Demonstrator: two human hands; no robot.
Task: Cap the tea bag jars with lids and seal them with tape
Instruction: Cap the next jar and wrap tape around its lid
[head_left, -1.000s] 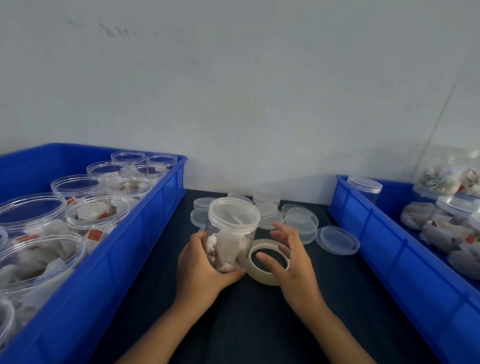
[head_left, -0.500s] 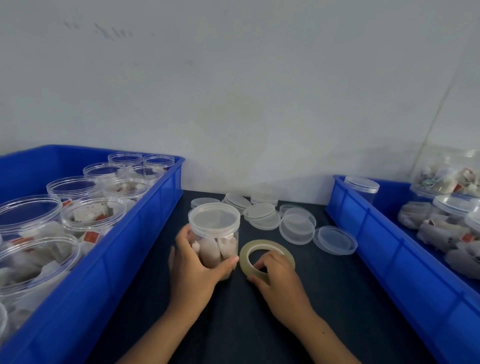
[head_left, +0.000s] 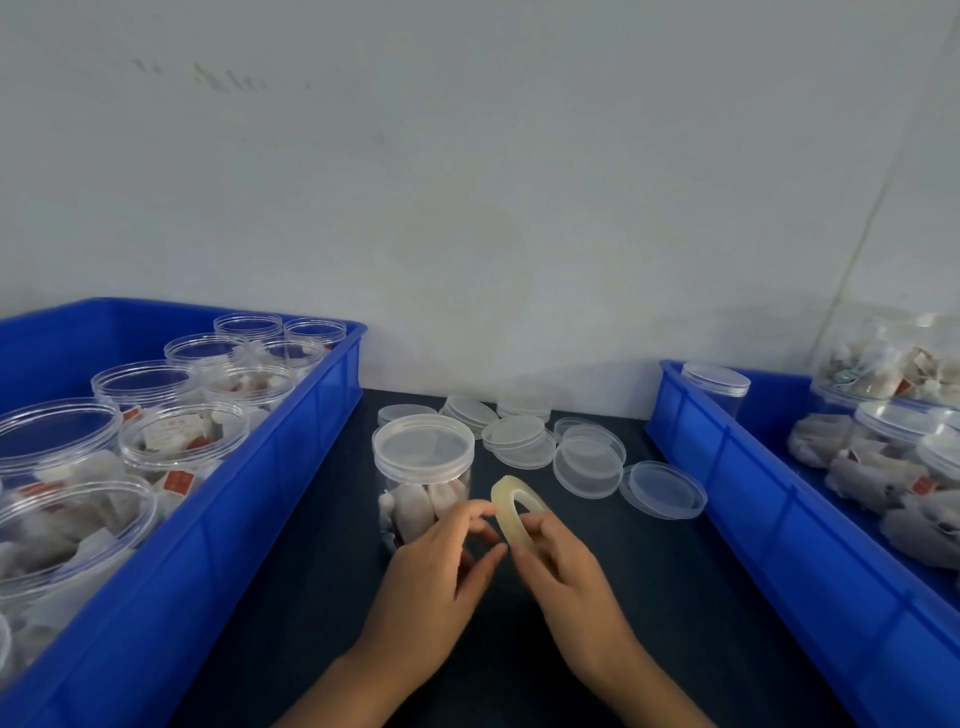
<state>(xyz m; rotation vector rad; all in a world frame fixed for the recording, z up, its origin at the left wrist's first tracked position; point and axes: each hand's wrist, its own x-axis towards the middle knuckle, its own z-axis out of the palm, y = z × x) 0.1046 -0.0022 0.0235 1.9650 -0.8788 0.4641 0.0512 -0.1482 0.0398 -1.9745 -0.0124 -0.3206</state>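
Both hands (head_left: 498, 561) now pinch the lifted tape roll (head_left: 511, 514), the left having released the capped jar (head_left: 423, 467).

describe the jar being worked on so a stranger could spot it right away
Between the two blue bins, on the dark table, one clear jar of tea bags stands alone, just beyond the hands. Unlike the open jars in the left bin, it has its lid on.
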